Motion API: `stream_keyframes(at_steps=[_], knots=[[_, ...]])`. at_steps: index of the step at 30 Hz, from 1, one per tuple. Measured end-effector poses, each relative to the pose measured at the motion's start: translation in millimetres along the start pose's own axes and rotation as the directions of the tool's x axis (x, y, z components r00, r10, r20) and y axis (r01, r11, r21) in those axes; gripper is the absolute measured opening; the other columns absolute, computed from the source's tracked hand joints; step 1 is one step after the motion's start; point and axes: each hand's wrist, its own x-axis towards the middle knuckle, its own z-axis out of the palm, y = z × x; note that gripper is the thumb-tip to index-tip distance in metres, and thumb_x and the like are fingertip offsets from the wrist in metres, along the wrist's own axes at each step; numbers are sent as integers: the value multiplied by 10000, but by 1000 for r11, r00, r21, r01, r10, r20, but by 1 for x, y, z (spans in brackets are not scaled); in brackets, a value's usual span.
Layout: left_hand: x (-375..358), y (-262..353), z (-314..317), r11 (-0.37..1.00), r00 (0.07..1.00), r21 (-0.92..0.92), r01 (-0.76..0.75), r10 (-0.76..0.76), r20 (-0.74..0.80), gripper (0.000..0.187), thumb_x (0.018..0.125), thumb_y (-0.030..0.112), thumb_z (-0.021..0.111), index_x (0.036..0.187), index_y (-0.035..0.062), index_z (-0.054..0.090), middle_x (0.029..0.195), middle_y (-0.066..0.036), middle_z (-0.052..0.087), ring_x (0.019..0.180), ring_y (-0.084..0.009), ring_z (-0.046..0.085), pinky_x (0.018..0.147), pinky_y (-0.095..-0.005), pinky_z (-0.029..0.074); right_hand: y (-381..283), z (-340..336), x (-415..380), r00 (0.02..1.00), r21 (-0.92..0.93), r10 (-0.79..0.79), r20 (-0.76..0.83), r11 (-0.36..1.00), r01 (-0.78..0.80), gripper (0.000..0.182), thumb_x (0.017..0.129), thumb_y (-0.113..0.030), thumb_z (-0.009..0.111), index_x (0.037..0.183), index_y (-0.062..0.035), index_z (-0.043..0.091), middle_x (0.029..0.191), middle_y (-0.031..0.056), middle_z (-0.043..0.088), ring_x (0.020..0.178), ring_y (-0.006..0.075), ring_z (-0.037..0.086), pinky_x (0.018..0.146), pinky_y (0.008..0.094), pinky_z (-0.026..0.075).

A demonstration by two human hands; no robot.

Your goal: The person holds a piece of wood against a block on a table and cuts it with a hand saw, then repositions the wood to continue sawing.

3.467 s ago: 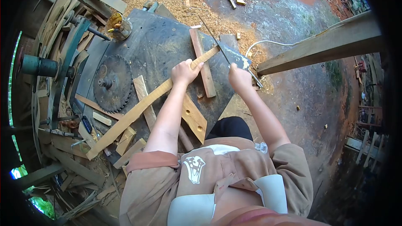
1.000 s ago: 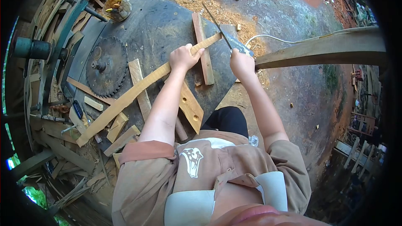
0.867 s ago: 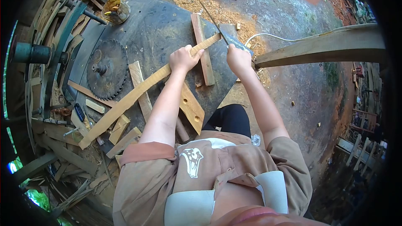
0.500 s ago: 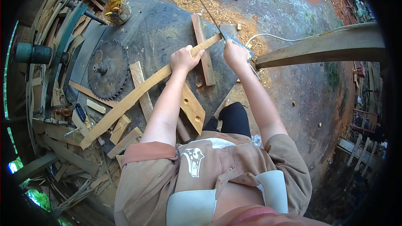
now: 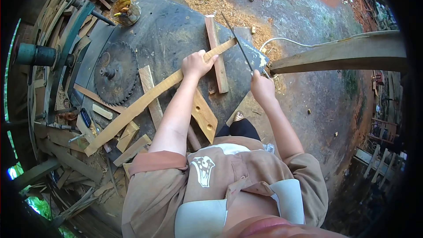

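Observation:
My left hand is closed around a long, slightly curved strip of wood and holds it down over a short board lying crosswise on the dark metal table. In my right hand is a handsaw, its thin dark blade seen nearly edge-on. The blade crosses right at the far end of the strip, its tip pointing away from me. My right fist sits near the table's right corner and hides most of the handle.
A toothed circular saw blade stands out at the table's left. Near my left forearm lies a block with round holes, among several offcuts. A jar stands at the far left edge. A thick wooden beam juts in from the right.
My right hand has drawn back toward me and slightly right, bringing the saw blade with it. My left hand still holds the strip in nearly the same place.

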Motion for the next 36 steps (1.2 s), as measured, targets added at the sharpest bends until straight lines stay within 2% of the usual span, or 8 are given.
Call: stream_keyframes(at_steps=[2,7,10,20,24,27,29,36], knots=[[0,0,1,1000,1000,0,15,-15,8,484,732,622,513,749,149,616,731,-111,637,731,-307,619,622,-403,481,3,-8,-3,1000,-11,-13,-4,1000,13,111,827,-161,484,810,-52,466,571,166,576,544,345,579,550,457,440],[-1,1,0,1000,1000,0,2,-2,0,491,730,605,528,727,119,598,708,-132,633,711,-314,621,613,-404,491,-16,-2,68,999,11,-33,-20,999,33,128,837,-160,433,843,-46,493,661,177,612,641,338,610,588,456,444],[-2,6,-5,1000,1000,-11,16,-16,2,489,729,607,528,721,122,597,706,-128,632,715,-310,621,615,-401,489,-29,5,96,997,6,-33,-65,999,34,95,779,-92,439,837,-52,503,678,151,634,653,303,632,656,430,433],[-1,4,-5,999,999,-27,35,-35,17,492,729,609,527,711,122,597,711,-127,634,718,-308,621,614,-403,488,10,4,-16,999,8,-38,-33,999,38,63,796,-114,460,774,-60,485,589,140,601,544,296,602,571,430,423],[0,-1,1,1000,1000,-8,12,-12,-7,485,726,609,531,717,129,602,706,-122,633,709,-304,622,600,-403,487,0,-20,-2,999,7,-39,24,999,38,101,822,-126,439,794,-47,494,600,143,605,568,311,604,587,440,429],[-3,5,-2,1000,1000,-14,20,-21,-23,481,723,611,533,729,137,612,707,-116,632,709,-306,619,601,-405,484,-22,-18,46,995,95,54,87,994,-62,173,855,-172,415,863,-27,509,685,191,613,657,367,603,628,463,460],[-4,5,-4,999,999,-20,27,-27,-27,475,717,618,536,734,151,621,701,-112,629,710,-309,615,601,-406,479,-24,3,76,1000,98,6,-6,995,-5,170,852,-159,405,851,-21,504,702,194,616,669,369,606,618,460,463],[-3,6,-4,999,999,-9,39,-39,-27,518,704,647,532,720,136,613,702,-108,632,713,-305,616,608,-405,479,1,7,21,999,57,-35,-25,998,36,142,848,-182,459,831,-41,470,621,186,591,585,362,588,572,469,449]])
